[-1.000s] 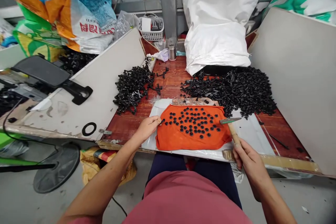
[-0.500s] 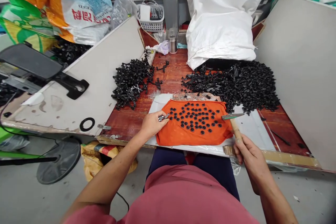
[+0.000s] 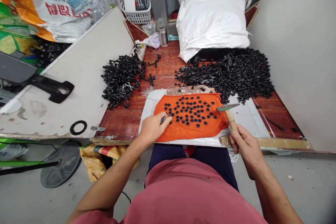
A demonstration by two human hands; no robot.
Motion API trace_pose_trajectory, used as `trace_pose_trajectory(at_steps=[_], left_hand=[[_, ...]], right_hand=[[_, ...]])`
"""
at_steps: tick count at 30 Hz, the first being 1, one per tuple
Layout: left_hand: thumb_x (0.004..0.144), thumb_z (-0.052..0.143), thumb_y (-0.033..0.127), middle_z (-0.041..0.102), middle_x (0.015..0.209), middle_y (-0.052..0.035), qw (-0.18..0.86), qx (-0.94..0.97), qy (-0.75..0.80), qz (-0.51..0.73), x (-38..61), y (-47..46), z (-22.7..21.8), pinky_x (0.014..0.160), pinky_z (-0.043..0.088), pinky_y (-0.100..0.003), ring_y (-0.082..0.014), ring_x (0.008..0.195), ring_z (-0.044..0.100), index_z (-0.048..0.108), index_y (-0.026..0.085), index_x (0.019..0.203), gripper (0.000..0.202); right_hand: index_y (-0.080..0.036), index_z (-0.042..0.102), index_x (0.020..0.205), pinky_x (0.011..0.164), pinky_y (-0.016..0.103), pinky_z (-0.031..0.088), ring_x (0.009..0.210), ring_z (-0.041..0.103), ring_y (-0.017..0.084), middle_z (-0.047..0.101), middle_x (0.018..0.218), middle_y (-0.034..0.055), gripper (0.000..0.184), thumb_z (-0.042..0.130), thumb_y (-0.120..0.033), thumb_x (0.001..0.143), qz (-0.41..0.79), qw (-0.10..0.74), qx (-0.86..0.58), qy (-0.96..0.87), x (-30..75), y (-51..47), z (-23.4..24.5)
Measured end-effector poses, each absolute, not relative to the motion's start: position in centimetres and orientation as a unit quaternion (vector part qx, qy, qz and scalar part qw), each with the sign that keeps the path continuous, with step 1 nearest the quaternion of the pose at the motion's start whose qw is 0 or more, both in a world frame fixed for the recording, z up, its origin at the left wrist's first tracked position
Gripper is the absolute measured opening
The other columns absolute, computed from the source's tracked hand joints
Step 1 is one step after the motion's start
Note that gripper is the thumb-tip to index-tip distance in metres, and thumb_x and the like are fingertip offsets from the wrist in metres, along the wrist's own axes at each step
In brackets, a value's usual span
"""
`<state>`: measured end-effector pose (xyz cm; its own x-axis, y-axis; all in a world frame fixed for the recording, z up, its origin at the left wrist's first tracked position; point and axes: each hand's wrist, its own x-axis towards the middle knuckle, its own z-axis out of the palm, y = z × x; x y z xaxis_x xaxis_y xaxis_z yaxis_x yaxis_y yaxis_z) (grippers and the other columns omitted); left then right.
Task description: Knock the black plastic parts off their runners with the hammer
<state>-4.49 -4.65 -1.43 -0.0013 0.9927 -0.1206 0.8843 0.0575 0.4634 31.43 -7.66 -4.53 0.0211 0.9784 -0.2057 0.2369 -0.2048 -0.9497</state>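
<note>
The right hand (image 3: 245, 141) is gripping a hammer (image 3: 230, 118); the left hand (image 3: 153, 126) is pinching a black piece (image 3: 162, 120), orange cloth (image 3: 189, 133) lying beneath that hand.

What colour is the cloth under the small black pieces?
The cloth is plain bright orange, seen best in the head view.

Looking into a workshop here, heaped with black parts (image 3: 246, 73) across a red-brown worktop (image 3: 166, 56), stocked with hammer (image 3: 230, 116) and bulging sacks (image 3: 214, 24)
</note>
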Motion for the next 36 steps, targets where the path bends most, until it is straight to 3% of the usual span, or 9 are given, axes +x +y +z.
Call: trace_pose_trajectory(at_steps=[2,7,22,31,36], left_hand=[[0.100,0.040,0.049,0.058,0.069,0.0004,0.262,0.665,0.679,0.169,-5.4,-4.9,-1.6,0.064,0.029,-0.027,-0.0172,0.068,0.054,0.056,0.022,0.075,0.040],[0.095,0.043,0.049,0.044,0.064,0.0036,0.382,0.632,0.636,0.224,-6.2,-5.5,-2.5,0.062,0.029,-0.026,-0.0135,0.065,0.044,0.046,0.020,0.067,0.041],[0.098,0.036,0.048,0.047,0.067,0.0028,0.366,0.652,0.634,0.198,-5.8,-5.6,-2.3,0.065,0.028,-0.028,-0.0145,0.068,0.045,0.042,0.020,0.070,0.039],[0.100,0.035,0.047,0.045,0.068,0.0030,0.351,0.671,0.628,0.180,-5.8,-5.7,-2.3,0.066,0.028,-0.028,-0.0143,0.068,0.046,0.041,0.021,0.071,0.040],[0.099,0.036,0.048,0.046,0.066,0.0029,0.330,0.683,0.632,0.157,-5.6,-5.7,-2.1,0.064,0.027,-0.028,-0.0139,0.066,0.046,0.044,0.020,0.070,0.040]], right_hand=[[-0.023,0.060,0.097,0.043,0.021,0.035,0.047,0.041,0.009,0.047,0.066,-0.0059,0.034,0.058,-0.057,0.098,0.483,0.377,-0.607,-0.507,31.5,-7.7,-4.6],[-0.024,0.059,0.095,0.044,0.021,0.033,0.048,0.040,0.009,0.046,0.065,-0.0062,0.033,0.058,-0.056,0.099,0.480,0.377,-0.615,-0.499,31.5,-7.8,-4.5],[-0.023,0.058,0.092,0.045,0.021,0.033,0.048,0.040,0.009,0.048,0.066,-0.0060,0.031,0.057,-0.053,0.101,0.470,0.381,-0.603,-0.520,31.4,-7.8,-4.4],[-0.024,0.063,0.110,0.045,0.021,0.036,0.047,0.041,0.009,0.048,0.065,-0.0071,0.032,0.056,-0.054,0.101,0.471,0.380,-0.609,-0.512,31.4,-7.9,-4.5],[-0.024,0.062,0.129,0.043,0.021,0.036,0.046,0.040,0.009,0.047,0.065,-0.0075,0.040,0.055,-0.052,0.101,0.468,0.380,-0.609,-0.515,31.7,-7.9,-4.9]])
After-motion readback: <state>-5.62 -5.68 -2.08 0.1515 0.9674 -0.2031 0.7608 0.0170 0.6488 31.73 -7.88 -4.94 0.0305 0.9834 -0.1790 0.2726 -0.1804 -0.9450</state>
